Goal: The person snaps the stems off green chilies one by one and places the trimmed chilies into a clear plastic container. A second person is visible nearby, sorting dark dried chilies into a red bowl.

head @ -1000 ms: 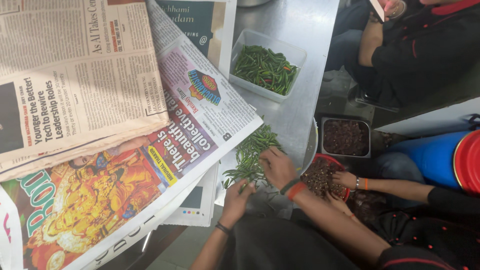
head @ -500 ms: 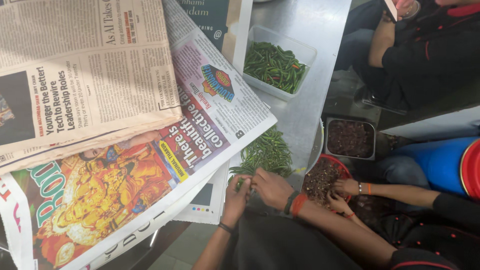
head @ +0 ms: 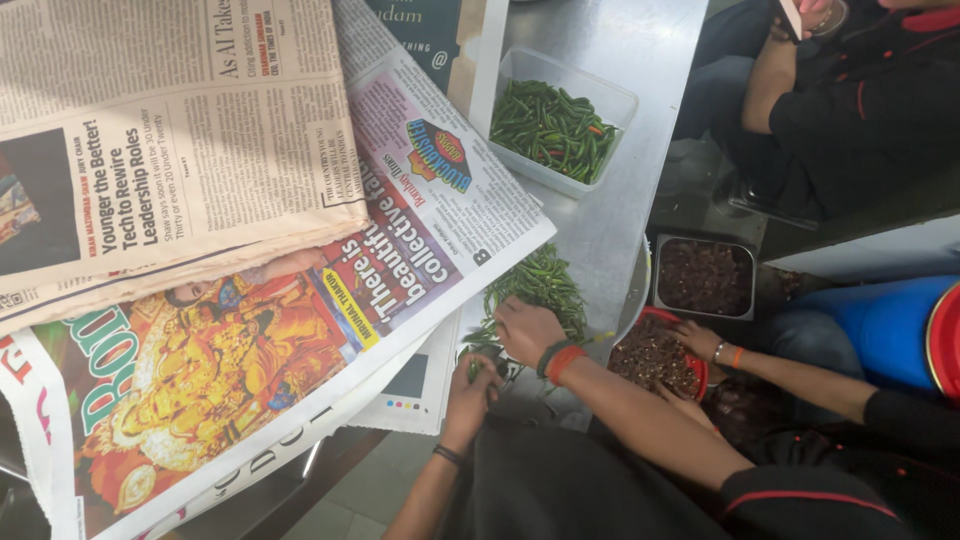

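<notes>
A loose pile of green chillies (head: pixel 545 283) lies on the steel table (head: pixel 620 210), partly on a newspaper sheet. My right hand (head: pixel 524 331), with orange and green bangles at the wrist, rests on the near edge of the pile, its fingers curled into the chillies. My left hand (head: pixel 470 386), with a dark band at the wrist, is just below it, pinching a green chilli (head: pixel 484 356) at the table's edge. The two hands nearly touch.
Large newspapers (head: pixel 200 230) cover the table's left. A clear tub of green chillies (head: pixel 556 128) stands at the back. A steel tray of dark pieces (head: pixel 703 277) and a red bowl (head: pixel 660 355) sit at right, another person's hand (head: pixel 698 340) at the bowl. A person in black (head: pixel 850 110) sits at top right.
My right hand has drawn back from the middle of the pile to its near edge, close to my left hand. The view has shifted slightly.
</notes>
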